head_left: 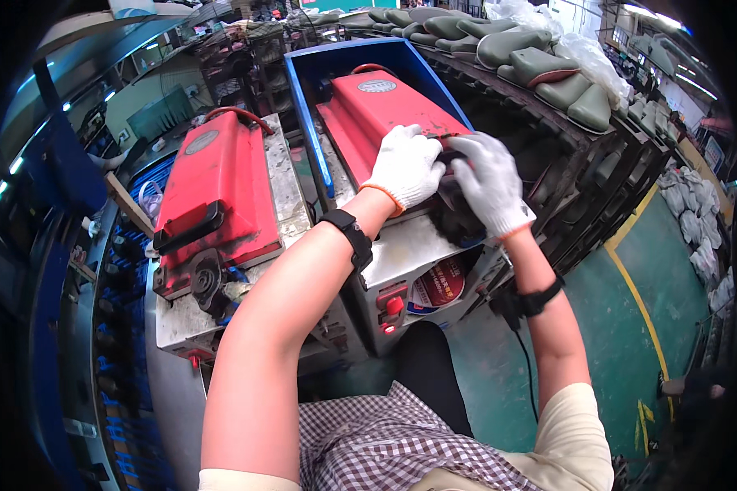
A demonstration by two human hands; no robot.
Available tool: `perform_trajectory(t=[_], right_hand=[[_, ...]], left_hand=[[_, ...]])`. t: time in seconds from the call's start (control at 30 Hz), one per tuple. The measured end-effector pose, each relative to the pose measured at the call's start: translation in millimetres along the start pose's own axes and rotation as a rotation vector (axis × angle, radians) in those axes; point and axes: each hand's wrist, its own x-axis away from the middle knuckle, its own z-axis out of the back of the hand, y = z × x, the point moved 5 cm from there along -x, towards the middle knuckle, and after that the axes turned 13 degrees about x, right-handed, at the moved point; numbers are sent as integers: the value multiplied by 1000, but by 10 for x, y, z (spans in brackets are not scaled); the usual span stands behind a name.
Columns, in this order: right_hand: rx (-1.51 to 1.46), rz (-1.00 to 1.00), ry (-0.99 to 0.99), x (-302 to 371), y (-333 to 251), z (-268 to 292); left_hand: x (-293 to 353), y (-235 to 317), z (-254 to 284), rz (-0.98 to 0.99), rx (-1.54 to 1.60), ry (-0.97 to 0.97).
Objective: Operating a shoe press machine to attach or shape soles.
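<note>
Both my hands wear white knit gloves and meet at the near end of a red metal machine cover (385, 102), which has a round dial plate on top. My left hand (405, 168) rests against the cover's near edge, its fingers curled inward. Just to the right, my right hand (493, 182) bends its fingers toward the same end, thumb beside them. Whatever lies between the fingers is hidden. Below my hands is the machine's metal base (409, 245), with a red switch (394, 306) on its front and dark parts under my right hand.
A second red-covered machine (221, 180) with a black handle (190, 227) stands at left. A blue bin (307, 123) surrounds the far part of the first machine. Olive-green shoe-shaped forms (540, 65) fill a rack at right. A black cable (529, 360) hangs by my right forearm.
</note>
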Motion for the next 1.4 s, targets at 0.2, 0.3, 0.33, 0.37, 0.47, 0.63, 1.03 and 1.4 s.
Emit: perform_trajectory(t=[0.2, 0.3, 0.33, 0.37, 0.47, 0.63, 1.03, 1.4], right_hand=[[-34, 33, -15, -68, -27, -350], [9, 38, -1, -107, -51, -324], [9, 38, 1, -103, -49, -322], [48, 30, -28, -109, -49, -338], [98, 29, -61, -185, -145, -399], [219, 9, -38, -176, -132, -481], [198, 1, -6, -142, -85, -522], [186, -8, -9, -123, -75, -509]], left_hand=[[610, 250, 683, 235, 473, -307], [1125, 180, 1551, 113, 238, -247], [1287, 102, 1823, 123, 195, -216], [1491, -49, 2069, 262, 116, -138], [2272, -633, 2696, 665, 32, 97], [2261, -705, 2580, 684, -208, -164], [2181, -877, 2415, 835, -194, -98], [2221, -933, 2363, 766, -300, -59]])
